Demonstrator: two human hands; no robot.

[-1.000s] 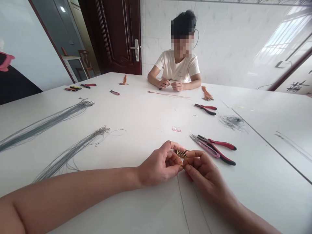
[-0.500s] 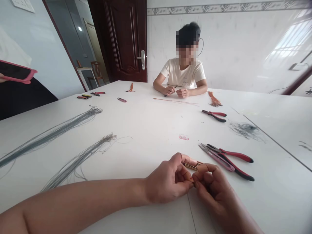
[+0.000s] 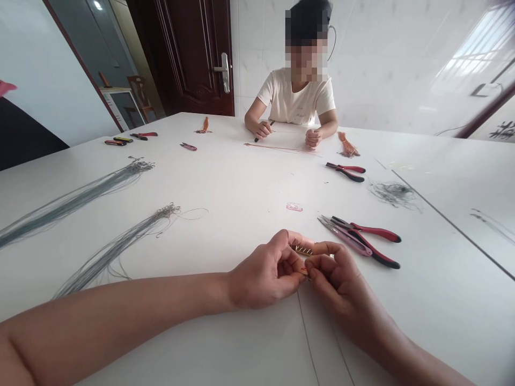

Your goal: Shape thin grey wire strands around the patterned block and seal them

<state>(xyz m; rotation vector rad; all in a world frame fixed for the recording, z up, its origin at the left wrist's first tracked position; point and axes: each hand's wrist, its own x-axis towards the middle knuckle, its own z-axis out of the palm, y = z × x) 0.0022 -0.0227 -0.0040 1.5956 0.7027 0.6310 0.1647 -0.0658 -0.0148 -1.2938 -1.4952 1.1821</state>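
Observation:
My left hand [image 3: 261, 276] and my right hand [image 3: 340, 281] meet at the near part of the table, thumbs and forefingers pinched close together. Between the fingertips a small bit of orange-red cord [image 3: 304, 269] shows; most of it is hidden by the fingers. Just behind, a small gold piece with rows of beads [image 3: 302, 250], like a tiny abacus, lies along the forefingers, partly covered. Thin dark lines run from below the hands toward me; I cannot tell if they are cords or table seams.
Right of my hands lie pink snips [image 3: 348, 237] and red-black pliers [image 3: 374, 231]; more pliers [image 3: 350, 170] lie beyond. Grey cord bundles [image 3: 132, 238] spread at left, a tangle [image 3: 394, 193] at right. Opposite sits a person [image 3: 300, 102] near orange cord bundles [image 3: 348, 145].
The view has tilted down and shifted slightly right. My hands keep their pinch, with the gold piece slightly more covered. The person opposite has moved their hands apart.

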